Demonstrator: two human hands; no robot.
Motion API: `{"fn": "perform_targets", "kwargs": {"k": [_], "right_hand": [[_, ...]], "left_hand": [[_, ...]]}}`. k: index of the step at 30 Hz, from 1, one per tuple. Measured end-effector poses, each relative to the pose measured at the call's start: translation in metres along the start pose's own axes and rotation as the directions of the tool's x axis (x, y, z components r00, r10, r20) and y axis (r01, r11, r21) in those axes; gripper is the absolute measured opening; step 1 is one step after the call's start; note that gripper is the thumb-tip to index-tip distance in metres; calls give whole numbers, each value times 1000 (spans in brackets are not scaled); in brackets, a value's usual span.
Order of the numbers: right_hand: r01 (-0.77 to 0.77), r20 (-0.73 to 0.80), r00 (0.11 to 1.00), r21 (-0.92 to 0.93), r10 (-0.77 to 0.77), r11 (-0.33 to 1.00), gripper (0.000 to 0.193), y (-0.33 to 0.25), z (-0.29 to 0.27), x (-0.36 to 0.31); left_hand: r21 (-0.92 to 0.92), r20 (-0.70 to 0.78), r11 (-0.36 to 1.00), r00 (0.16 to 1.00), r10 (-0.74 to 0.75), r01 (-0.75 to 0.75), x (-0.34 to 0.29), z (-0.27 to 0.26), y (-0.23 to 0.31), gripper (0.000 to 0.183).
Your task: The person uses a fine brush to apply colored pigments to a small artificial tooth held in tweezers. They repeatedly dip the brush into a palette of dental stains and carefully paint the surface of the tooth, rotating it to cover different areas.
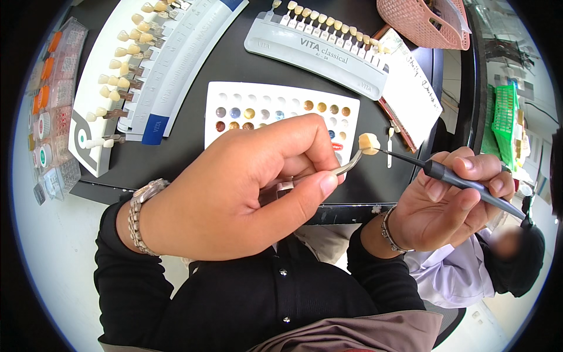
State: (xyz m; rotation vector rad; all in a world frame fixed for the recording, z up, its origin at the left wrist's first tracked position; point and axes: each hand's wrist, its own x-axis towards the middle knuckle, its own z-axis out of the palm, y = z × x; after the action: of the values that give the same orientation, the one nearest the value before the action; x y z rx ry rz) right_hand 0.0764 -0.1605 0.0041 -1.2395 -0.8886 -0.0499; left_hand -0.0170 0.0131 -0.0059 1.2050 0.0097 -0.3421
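Left grip (240,188) partly hides white palette (212,120); grey shade guide (278,38) beyond.

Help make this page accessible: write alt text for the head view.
A left hand holds a tooth-shaped piece in a curved metal tool; the right hand holds a dark pointed instrument to it. Tooth shade guides and white palette lie beyond.
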Motion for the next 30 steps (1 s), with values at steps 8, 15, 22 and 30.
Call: {"fn": "perform_targets", "kwargs": {"k": [8,15,22,30], "right_hand": [[0,5,1000,-18,0,1000,17,0,-1,0],[3,2,1000,-39,-3,999,18,0,-1,0],[13,-10,1000,-58,-14,998,18,0,0,-1],[23,-30,999,-65,-25,998,18,-3,0,0]], "left_hand": [[64,-14,997,999,38,-38,0,0,-2,4],[18,-11,1000,1000,14,-14,0,0,0,5],[-55,27,998,1000,-11,12,0,-2,-1,4],[-233,58,952,980,-190,198,1,-1,12,7]]}}
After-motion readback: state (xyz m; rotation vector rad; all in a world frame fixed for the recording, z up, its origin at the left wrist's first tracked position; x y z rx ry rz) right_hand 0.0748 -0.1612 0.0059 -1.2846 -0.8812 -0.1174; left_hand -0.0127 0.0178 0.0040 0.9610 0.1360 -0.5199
